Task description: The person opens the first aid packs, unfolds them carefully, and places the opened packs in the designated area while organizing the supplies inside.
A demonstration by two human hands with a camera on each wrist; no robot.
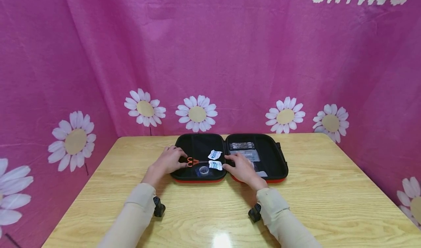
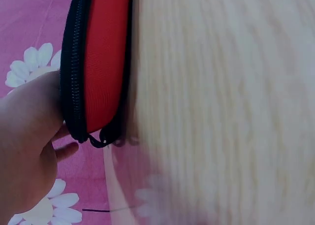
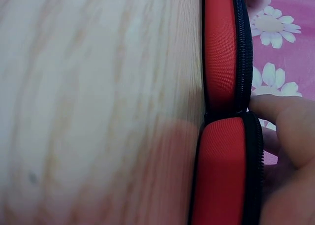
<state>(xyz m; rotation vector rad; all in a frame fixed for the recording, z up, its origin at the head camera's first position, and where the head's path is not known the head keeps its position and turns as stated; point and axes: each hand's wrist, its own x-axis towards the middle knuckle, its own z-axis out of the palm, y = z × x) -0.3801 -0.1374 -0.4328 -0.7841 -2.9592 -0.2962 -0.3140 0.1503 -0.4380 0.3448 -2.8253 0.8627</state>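
Observation:
A black-lined case (image 1: 184, 140) with a red outer shell (image 2: 106, 52) lies unfolded on the table. Orange-handled scissors (image 1: 194, 161) lie in its left half, blades towards the right. Beside the blades are two white packets with blue print, an upper packet (image 1: 215, 154) and a lower packet (image 1: 215, 165). My left hand (image 1: 169, 160) reaches over the case's left rim, thumb and forefinger spread apart close to the scissors' handles. My right hand (image 1: 241, 167) reaches over the hinge side, its thumb near the lower packet's right edge. Some fingers of both hands are hidden.
A clear roll (image 1: 204, 171) lies near the left half's front rim. The right half holds a dark clear-wrapped bundle (image 1: 242, 145) and a pale plastic packet (image 1: 249, 155). A pink curtain (image 1: 243, 69) with daisies stands behind the wooden table (image 1: 204, 204).

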